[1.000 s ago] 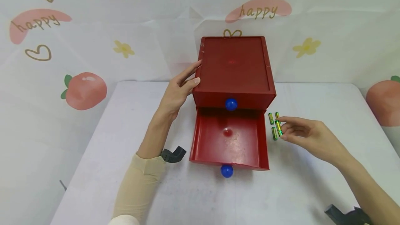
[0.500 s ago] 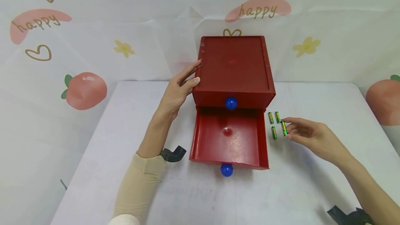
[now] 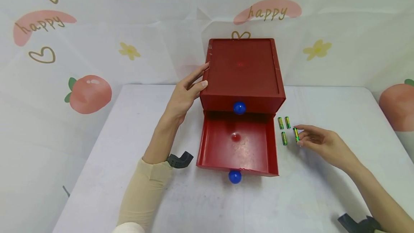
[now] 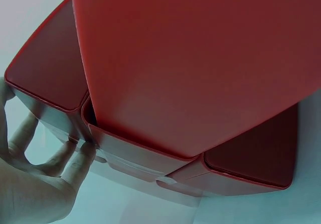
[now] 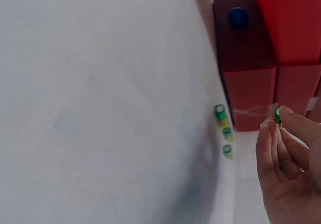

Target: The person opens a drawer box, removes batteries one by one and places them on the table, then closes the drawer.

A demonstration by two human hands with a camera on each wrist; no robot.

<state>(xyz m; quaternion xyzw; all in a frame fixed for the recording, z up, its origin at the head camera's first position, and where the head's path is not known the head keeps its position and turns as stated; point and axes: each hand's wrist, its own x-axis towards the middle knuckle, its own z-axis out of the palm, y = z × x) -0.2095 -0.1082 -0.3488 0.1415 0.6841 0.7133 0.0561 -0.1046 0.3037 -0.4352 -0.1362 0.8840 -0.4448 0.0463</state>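
A red drawer cabinet [image 3: 243,67] stands at the back of the table, its lower drawer [image 3: 223,146] pulled out and the upper one closed. My left hand [image 3: 181,98] rests on the cabinet's left side, thumb and fingertips at its top edge. In the left wrist view, spread fingers [image 4: 80,166] touch the cabinet wall. Right of the drawer, my right hand [image 3: 318,141] pinches a green and yellow battery [image 3: 296,135] between thumb and fingertips. Beside it lie three similar batteries: one at the back left [image 3: 280,123], one at the back right [image 3: 287,122], one nearer [image 3: 284,138].
Blue round knobs stick out from the upper drawer [image 3: 239,108] and the lower drawer front [image 3: 234,176]. Behind the white table [image 3: 207,208] hangs a printed cloth [image 3: 161,21]. Dark wrist mounts [image 3: 180,160] sit on both forearms.
My right hand has moved a little to the right with the battery, away from the three on the table. The left hand and the cabinet have stayed in place.
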